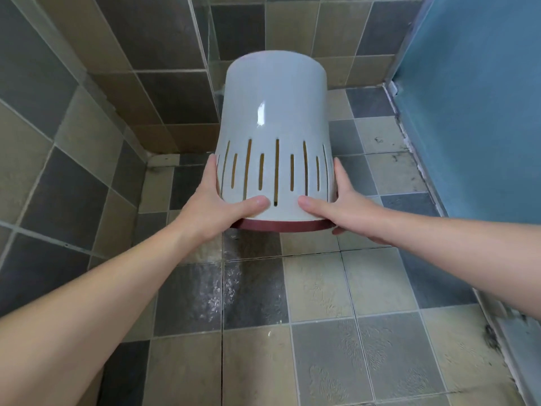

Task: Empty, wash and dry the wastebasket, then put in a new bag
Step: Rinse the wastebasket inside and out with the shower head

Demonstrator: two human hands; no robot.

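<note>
Gripping the upturned wastebasket by its rim, left hand and right hand risked slipping on wet plastic.

Place: a tiled bathroom or shower corner, likely in a home.
Floor: square tiles in mixed grey, beige and dark slate; wet patches glisten near centre-left.
Walls: same mixed tiles on the left and far sides, meeting in a far corner.
Glass: a clear upright pane edge at the far wall, shower-screen style.
Right side: frosted blue panel, like a door, with grimy grout along its base.
</note>
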